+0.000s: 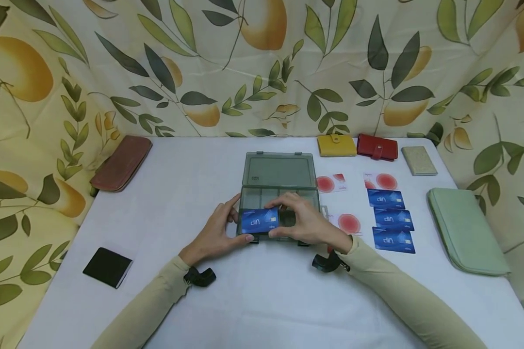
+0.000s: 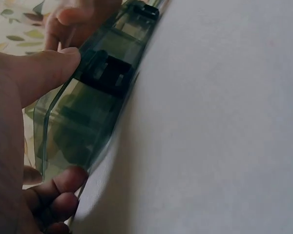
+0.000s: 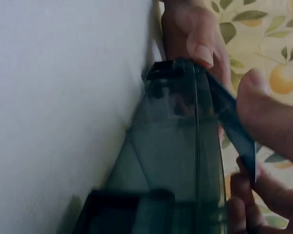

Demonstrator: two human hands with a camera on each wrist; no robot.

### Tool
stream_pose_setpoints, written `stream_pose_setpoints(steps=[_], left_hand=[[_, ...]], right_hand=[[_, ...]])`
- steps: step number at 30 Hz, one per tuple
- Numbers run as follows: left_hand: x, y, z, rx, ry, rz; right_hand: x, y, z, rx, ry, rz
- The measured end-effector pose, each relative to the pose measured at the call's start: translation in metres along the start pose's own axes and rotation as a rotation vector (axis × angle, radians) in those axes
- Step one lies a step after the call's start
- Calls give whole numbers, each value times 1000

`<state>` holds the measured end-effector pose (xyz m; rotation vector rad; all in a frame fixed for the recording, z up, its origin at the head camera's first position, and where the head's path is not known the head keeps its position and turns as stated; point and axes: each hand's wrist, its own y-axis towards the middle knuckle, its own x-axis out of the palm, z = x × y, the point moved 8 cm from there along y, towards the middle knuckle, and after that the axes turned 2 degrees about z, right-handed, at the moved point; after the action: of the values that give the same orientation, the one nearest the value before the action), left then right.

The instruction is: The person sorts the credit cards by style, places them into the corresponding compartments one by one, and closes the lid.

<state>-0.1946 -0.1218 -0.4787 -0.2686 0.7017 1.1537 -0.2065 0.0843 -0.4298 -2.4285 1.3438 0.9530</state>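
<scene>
A translucent green plastic box (image 1: 279, 169) lies with its lid raised in the middle of the table, its base divided into compartments. My left hand (image 1: 220, 225) grips the base at the near left corner; in the left wrist view the thumb lies on the front edge and curled fingers touch the side. Between the thumb and fingers of my right hand (image 1: 303, 218), a blue VIP card (image 1: 255, 222) is pinched over the box's near part. The right wrist view shows this card (image 3: 237, 131) tilted against the box's rim. What lies under the card is hidden.
Blue VIP cards (image 1: 394, 240) and red-and-white cards (image 1: 380, 181) lie right of the box. Behind are yellow (image 1: 337, 145) and red (image 1: 377, 148) wallets and a small beige booklet (image 1: 419, 161). A green case (image 1: 467, 230), brown pouch (image 1: 122, 164) and black wallet (image 1: 107, 267) lie toward the sides.
</scene>
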Motion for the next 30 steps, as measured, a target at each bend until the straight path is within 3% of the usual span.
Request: stream_pose_setpoints(steps=[8, 12, 17, 24, 30], left_hand=[[-2, 6, 4, 13, -14, -5], [0, 5, 2, -3, -14, -4], [0, 1, 0, -9, -7, 3], [0, 0, 0, -13, -6, -1], [0, -1, 1, -11, -16, 5]], right_hand=[[-1, 0, -4, 1, -94, 22], [-17, -5, 3, 4, -102, 22], [-79, -24, 29, 100, -158, 73], [-184, -85, 94, 309, -391, 110], [-223, -124, 152, 463, -478, 32]])
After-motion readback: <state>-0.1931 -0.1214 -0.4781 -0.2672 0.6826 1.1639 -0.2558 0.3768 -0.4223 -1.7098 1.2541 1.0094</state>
